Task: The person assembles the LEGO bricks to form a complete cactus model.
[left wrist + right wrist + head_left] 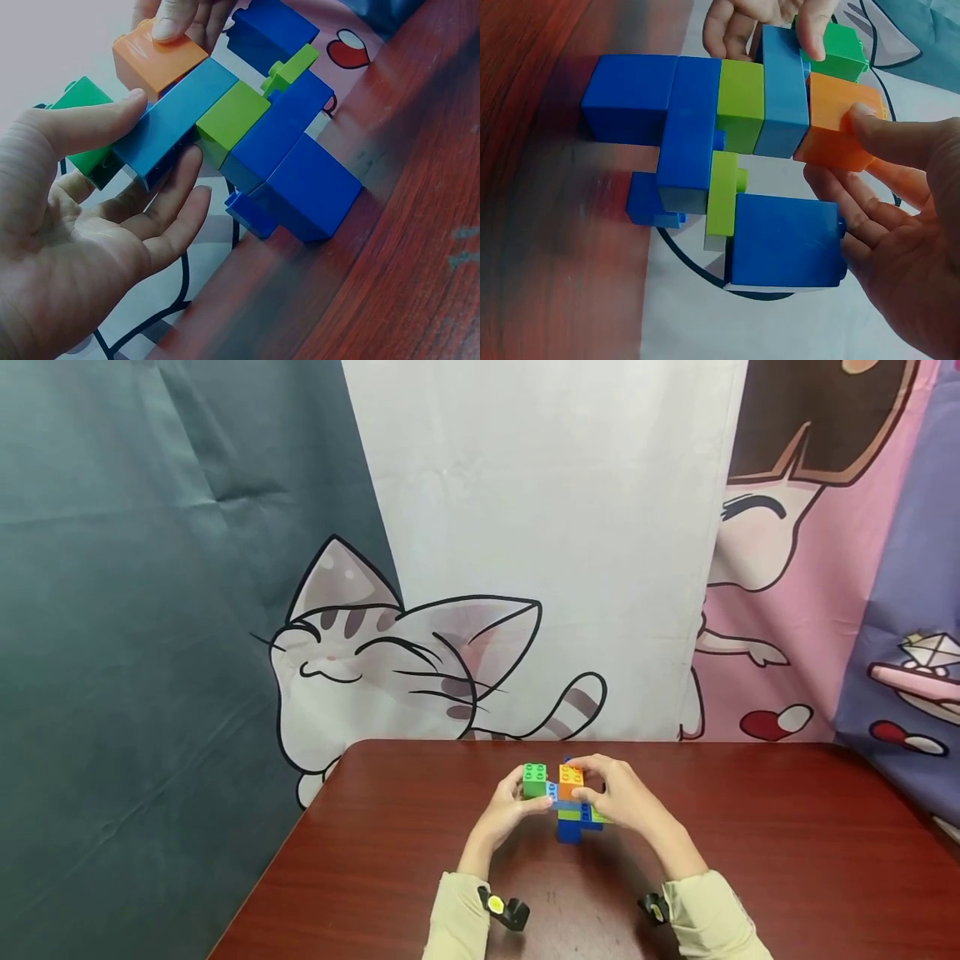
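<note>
A structure of toy building bricks stands upright over the table between both hands. My left hand (pixel 501 817) grips one end of its lighter blue brick (pixel 180 112), thumb on one side and fingers on the other. Beside that thumb, a green brick (pixel 535 782) tops the same end. My right hand (pixel 628 795) pinches an orange brick (pixel 841 120) at the blue brick's other end. Under the lighter blue brick come a lime brick (pixel 741 105) and dark blue bricks (pixel 313 186). A thin lime brick (pixel 720 196) and a larger dark blue brick (pixel 786 241) project sideways.
The reddish-brown wooden table (pixel 360 868) extends to both sides of the hands. Behind its far edge hangs a printed cloth backdrop (pixel 585 510) with a cartoon cat. Dark bands with small devices (pixel 504 907) sit at both wrists, over light sleeves (pixel 716 918).
</note>
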Available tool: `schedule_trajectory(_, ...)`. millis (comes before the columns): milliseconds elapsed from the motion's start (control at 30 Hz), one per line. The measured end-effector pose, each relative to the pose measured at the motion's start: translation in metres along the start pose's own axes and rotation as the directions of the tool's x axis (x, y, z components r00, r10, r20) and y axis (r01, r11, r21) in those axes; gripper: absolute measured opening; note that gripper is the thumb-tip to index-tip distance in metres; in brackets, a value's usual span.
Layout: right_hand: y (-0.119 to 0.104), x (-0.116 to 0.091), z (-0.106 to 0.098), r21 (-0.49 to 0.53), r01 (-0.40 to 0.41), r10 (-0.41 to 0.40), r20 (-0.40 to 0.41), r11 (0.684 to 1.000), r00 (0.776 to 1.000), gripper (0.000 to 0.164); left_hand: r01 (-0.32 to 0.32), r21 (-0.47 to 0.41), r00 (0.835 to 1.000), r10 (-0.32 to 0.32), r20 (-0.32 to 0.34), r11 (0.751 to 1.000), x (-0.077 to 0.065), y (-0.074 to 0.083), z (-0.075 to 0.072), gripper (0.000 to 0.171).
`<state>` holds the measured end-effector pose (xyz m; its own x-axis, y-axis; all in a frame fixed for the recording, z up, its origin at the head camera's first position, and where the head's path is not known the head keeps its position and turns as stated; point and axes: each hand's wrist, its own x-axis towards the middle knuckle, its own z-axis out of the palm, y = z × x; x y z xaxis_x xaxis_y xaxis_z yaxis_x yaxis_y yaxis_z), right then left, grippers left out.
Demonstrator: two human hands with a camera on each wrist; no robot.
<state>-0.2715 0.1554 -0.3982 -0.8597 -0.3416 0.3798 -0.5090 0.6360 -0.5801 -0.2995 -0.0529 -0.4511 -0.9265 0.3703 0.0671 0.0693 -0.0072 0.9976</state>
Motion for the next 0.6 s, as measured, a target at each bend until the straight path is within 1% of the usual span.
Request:
schedule_trajectory(200,-0.0036,-0.0001,0.005,-0.043,0.028,-0.028,0.0,0.999,1.0,0.039,0.0,-0.006,1.0,0.0,-0.013,1.0,-0.0035,-0.004,-0.0012,0.051)
schedule_trajectory(333,-0.0039,0.0016,0.0063,-0.05,0.061,-0.061,0.015,0.997,0.998,0.038,0.005,-0.003,1.0,-0.005,-0.019,1.0,-0.0051,-0.0062,-0.0018,0.05)
schedule_trajectory(433,-0.0033,0.0023,0.0051,-0.04,0.055,-0.054,0.015,0.998,0.998,0.037,0.003,0.009,1.0,-0.003,-0.018,1.0,-0.0044,-0.0059,-0.0016,0.049)
schedule_trajectory(600,-0.0043,0.0025,0.0016,-0.025,0.016,-0.016,0.019,1.0,1.0,0.037,-0.013,0.011,1.0,0.013,-0.015,1.0,-0.0016,-0.0027,-0.0001,0.05)
